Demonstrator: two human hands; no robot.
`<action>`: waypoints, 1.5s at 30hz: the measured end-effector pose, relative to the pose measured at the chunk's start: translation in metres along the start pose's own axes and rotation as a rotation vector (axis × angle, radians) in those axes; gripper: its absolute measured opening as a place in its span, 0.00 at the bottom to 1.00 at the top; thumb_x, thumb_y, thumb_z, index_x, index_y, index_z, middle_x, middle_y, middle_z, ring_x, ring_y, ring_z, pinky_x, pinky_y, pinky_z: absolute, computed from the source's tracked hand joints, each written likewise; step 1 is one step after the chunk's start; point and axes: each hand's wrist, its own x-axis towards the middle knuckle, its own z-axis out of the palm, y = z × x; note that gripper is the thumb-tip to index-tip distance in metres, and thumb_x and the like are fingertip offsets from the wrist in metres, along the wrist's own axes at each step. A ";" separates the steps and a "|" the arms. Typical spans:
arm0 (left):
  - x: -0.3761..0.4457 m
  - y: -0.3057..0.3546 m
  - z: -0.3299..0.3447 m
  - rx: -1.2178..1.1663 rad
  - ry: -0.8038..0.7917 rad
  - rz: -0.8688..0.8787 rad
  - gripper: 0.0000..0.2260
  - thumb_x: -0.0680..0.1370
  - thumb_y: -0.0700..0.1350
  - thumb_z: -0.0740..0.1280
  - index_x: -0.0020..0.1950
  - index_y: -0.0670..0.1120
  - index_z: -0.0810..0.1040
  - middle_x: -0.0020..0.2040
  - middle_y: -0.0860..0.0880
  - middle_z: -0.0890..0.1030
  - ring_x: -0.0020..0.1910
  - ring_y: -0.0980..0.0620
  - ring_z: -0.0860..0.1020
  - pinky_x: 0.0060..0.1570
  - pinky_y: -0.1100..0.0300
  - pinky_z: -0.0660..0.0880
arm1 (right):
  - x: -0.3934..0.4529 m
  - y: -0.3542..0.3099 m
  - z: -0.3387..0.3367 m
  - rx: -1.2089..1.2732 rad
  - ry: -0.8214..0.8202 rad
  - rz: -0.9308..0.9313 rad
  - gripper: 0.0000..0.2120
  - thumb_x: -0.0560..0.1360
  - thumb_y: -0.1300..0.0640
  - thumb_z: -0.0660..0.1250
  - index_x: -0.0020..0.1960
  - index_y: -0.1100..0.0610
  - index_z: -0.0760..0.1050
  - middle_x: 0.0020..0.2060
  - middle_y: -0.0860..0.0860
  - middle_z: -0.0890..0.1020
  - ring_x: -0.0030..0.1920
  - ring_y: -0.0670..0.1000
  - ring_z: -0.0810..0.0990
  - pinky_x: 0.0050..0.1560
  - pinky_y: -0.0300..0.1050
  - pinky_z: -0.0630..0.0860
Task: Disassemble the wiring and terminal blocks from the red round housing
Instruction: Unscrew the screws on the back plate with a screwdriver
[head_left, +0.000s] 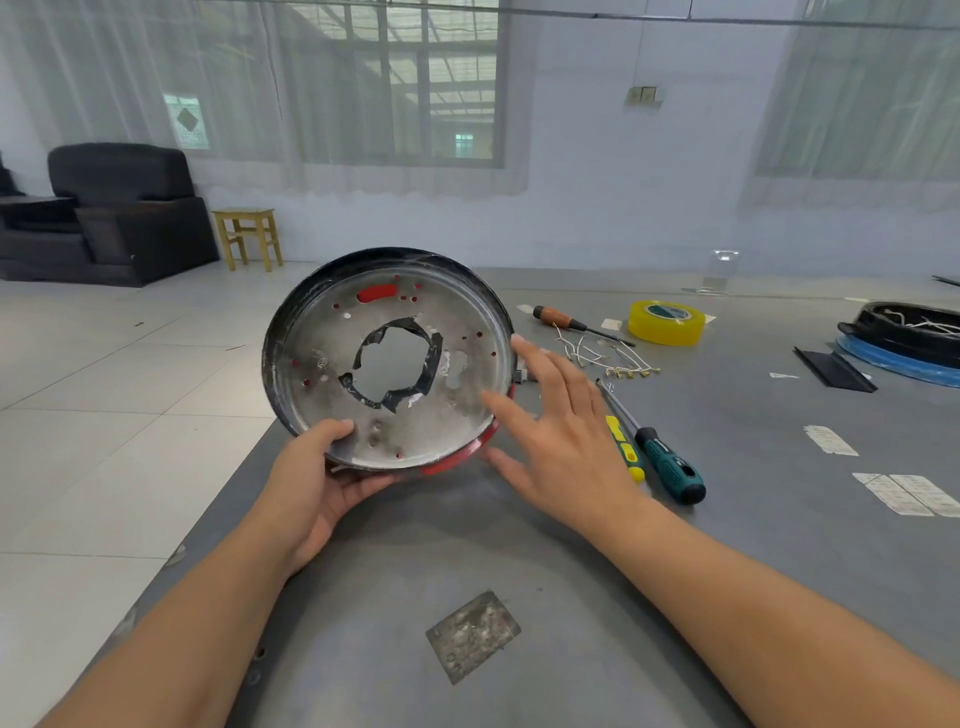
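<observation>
The housing (405, 364) sits at the centre of the frame, tilted up off the grey table (727, 467), its silver inside facing the camera, with a large taped hole in the middle and red showing along its lower right rim. The left hand (322, 483) grips its lower left edge, thumb on the inner face. The right hand (561, 426) is spread with straight fingers at the right rim; whether it touches is unclear. Right of centre lie loose white wires (602, 356) with metal terminals, three screwdrivers (670, 462), and a yellow tape roll (667, 322). A metal plate (472, 636) lies at lower centre. A black part on blue (909, 332) sits at the right edge.
</observation>
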 end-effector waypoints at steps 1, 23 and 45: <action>-0.001 0.001 0.000 0.023 -0.011 -0.013 0.10 0.83 0.44 0.65 0.61 0.42 0.79 0.49 0.40 0.86 0.40 0.45 0.87 0.31 0.57 0.83 | 0.000 -0.001 0.002 0.042 0.001 -0.039 0.21 0.76 0.39 0.68 0.65 0.47 0.75 0.80 0.58 0.57 0.77 0.64 0.59 0.74 0.60 0.63; -0.016 0.019 -0.003 0.221 -0.153 0.050 0.27 0.77 0.61 0.69 0.67 0.46 0.69 0.42 0.42 0.78 0.29 0.45 0.76 0.32 0.53 0.79 | -0.011 0.004 0.002 0.161 0.062 -0.073 0.14 0.84 0.53 0.59 0.49 0.58 0.80 0.45 0.50 0.83 0.46 0.54 0.83 0.72 0.60 0.70; -0.030 0.046 -0.006 1.788 0.156 0.337 0.19 0.77 0.70 0.65 0.64 0.64 0.77 0.55 0.49 0.65 0.64 0.38 0.71 0.62 0.42 0.76 | -0.009 0.019 -0.001 0.108 0.055 0.075 0.03 0.80 0.62 0.66 0.52 0.59 0.78 0.45 0.53 0.81 0.45 0.58 0.79 0.48 0.55 0.75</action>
